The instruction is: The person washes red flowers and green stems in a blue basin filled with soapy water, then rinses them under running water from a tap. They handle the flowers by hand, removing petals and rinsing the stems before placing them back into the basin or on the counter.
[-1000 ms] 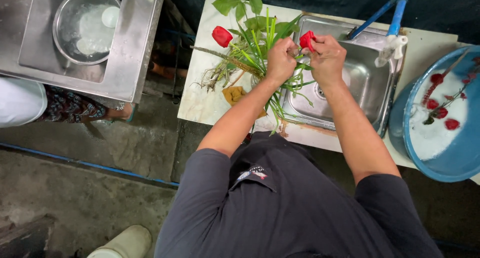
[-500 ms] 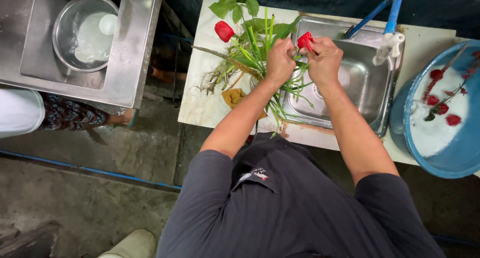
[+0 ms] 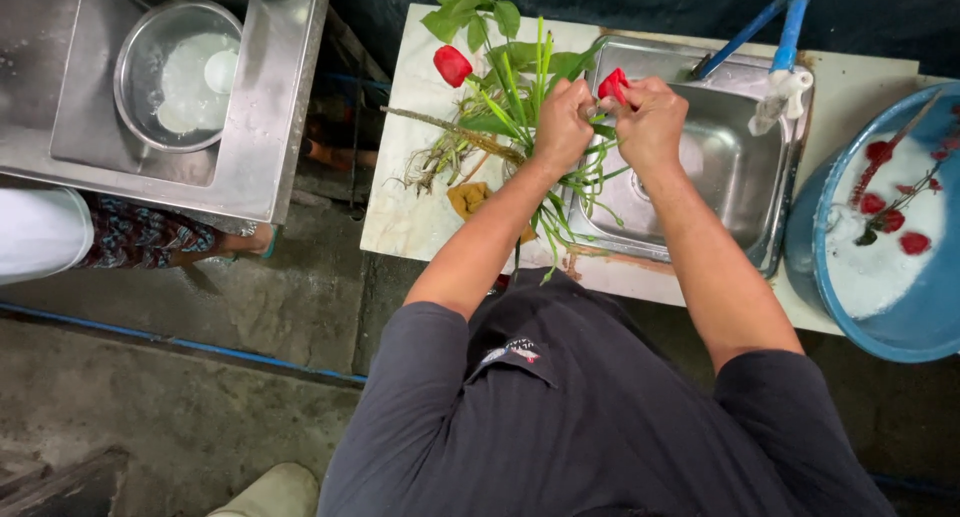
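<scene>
Head view | both hands' fingers (image 3: pixel 578 105) pinch red rose (image 3: pixel 612 83) | stem axis hidden

There is only one view, worn on the person's head and looking almost straight down. It takes in the dark shirt and both forearms from above, with the hands (image 3: pixel 605 127) near the top of the picture over a sink (image 3: pixel 730 177) set in a pale worktop (image 3: pixel 410 217). It sits fairly high: floor (image 3: pixel 180 407), a second steel sink (image 3: pixel 270 107) on the left and a blue tub (image 3: pixel 900 327) on the right all fit in
</scene>
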